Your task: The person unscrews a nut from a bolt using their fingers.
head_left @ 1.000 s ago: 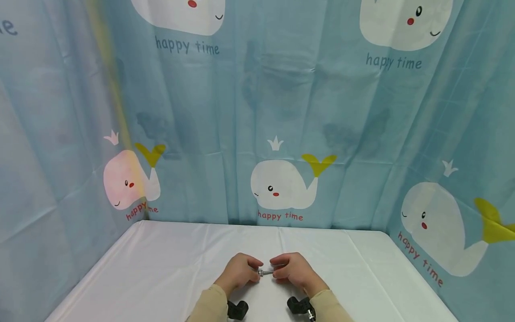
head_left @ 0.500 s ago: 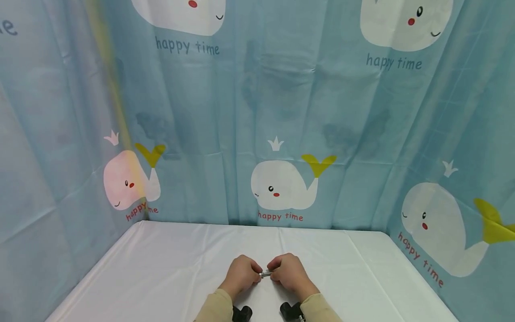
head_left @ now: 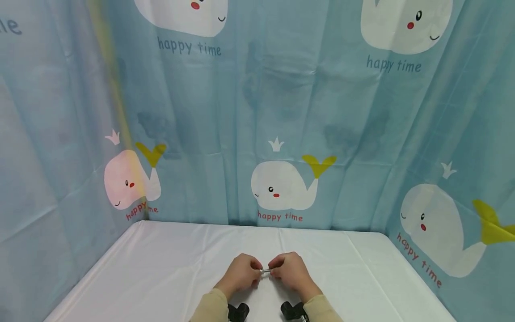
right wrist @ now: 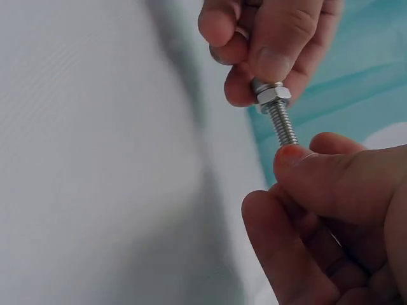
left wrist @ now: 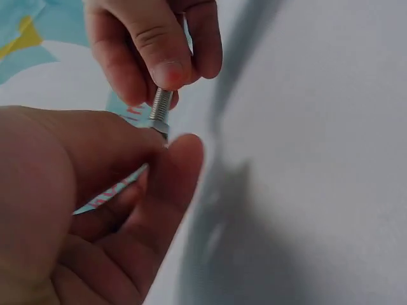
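A silver metal bolt [right wrist: 283, 124] spans the space between both hands, its thread bare in the middle. A hex nut [right wrist: 273, 96] sits on it close to the left fingertips. My left hand [head_left: 241, 273] pinches the end beside the nut between thumb and fingers, hiding most of that end. At the opposite, threaded end, my right hand [head_left: 291, 273] pinches with thumb and forefinger; the tip is covered. In the left wrist view, the right thumb [left wrist: 168, 73] presses on the thread, above the left fingers.
A white cloth [head_left: 181, 250] covers the table under the hands. Blue curtains [head_left: 225, 112] printed with whales hang behind and at both sides. Black wrist-worn devices [head_left: 239, 312] sit below the hands, near the sleeves [head_left: 211, 306].
The right fingers, more spread a second ago, have drawn in around the bolt's threaded end. Less of the bolt shows between the hands. Both hands have shifted slightly.
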A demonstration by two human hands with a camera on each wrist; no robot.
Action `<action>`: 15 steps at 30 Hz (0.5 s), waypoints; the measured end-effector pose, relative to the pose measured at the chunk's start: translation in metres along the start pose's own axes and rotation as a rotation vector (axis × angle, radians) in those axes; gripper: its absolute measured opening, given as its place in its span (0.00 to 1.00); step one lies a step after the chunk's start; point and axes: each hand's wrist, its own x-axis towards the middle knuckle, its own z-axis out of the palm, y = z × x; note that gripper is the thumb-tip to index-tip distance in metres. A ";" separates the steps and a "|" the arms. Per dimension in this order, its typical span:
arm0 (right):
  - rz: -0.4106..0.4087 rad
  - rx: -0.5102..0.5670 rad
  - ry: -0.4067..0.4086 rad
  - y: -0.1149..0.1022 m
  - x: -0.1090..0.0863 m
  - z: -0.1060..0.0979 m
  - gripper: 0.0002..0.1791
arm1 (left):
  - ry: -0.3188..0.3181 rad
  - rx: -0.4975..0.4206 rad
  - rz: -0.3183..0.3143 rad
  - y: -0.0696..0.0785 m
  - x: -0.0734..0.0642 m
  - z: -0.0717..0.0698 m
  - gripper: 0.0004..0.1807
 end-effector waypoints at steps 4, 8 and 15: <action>0.011 0.151 0.031 -0.012 -0.005 -0.006 0.06 | 0.024 -0.247 -0.067 0.007 -0.004 -0.008 0.01; -0.012 0.253 0.068 -0.031 -0.015 -0.013 0.05 | 0.056 -0.381 -0.063 0.017 -0.012 -0.016 0.05; -0.041 0.281 0.087 -0.052 -0.025 -0.021 0.06 | 0.094 -0.431 0.024 0.028 -0.022 -0.025 0.06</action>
